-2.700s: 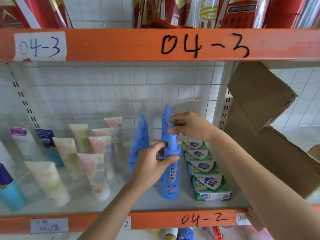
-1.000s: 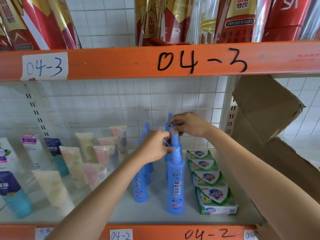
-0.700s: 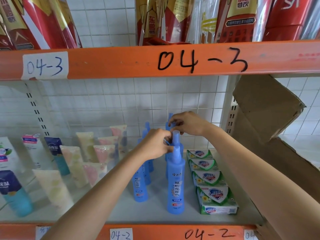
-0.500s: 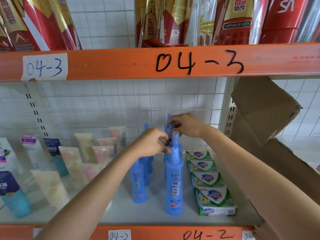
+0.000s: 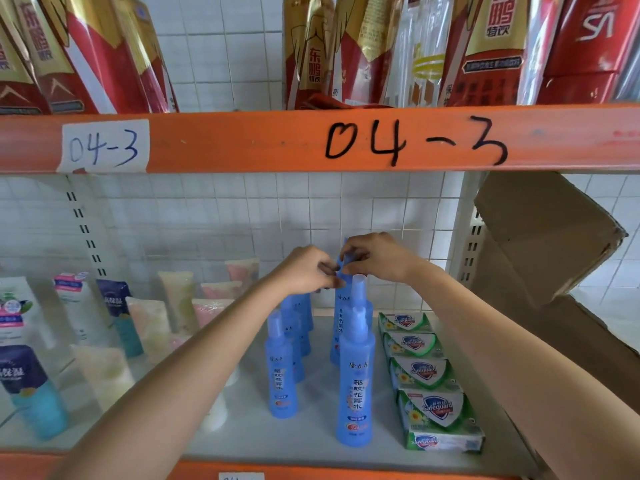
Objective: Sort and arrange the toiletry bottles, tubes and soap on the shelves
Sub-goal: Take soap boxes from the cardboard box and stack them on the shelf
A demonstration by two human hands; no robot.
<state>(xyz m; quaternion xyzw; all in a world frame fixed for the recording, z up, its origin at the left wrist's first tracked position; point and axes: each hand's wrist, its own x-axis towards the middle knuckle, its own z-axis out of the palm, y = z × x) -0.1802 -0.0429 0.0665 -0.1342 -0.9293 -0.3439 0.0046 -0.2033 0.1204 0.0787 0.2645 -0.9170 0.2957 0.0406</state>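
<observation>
Blue spray bottles stand in two rows on the shelf [image 5: 311, 439]. The right row's front bottle [image 5: 356, 382] and the left row's front bottle [image 5: 281, 379] stand upright and free. My left hand [image 5: 304, 271] and my right hand [image 5: 375, 258] meet over the back of the right row. Both pinch the cap of a rear blue spray bottle [image 5: 342, 313], and the fingers hide most of that cap. Green and white soap boxes [image 5: 436, 410] lie in a row right of the bottles. Pastel tubes [image 5: 175, 299] stand to the left.
Dark blue and teal tubes [image 5: 29, 393] stand at the far left. A bent cardboard sheet [image 5: 540, 244] leans against the shelf's right post. The orange beam [image 5: 242, 143] marked 04-3 runs overhead, with red and gold packs [image 5: 491, 46] above it.
My left hand has let go of the front bottle's body and risen to the caps at the back. That bottle now stands at the front. Over the last second both hands barely moved.
</observation>
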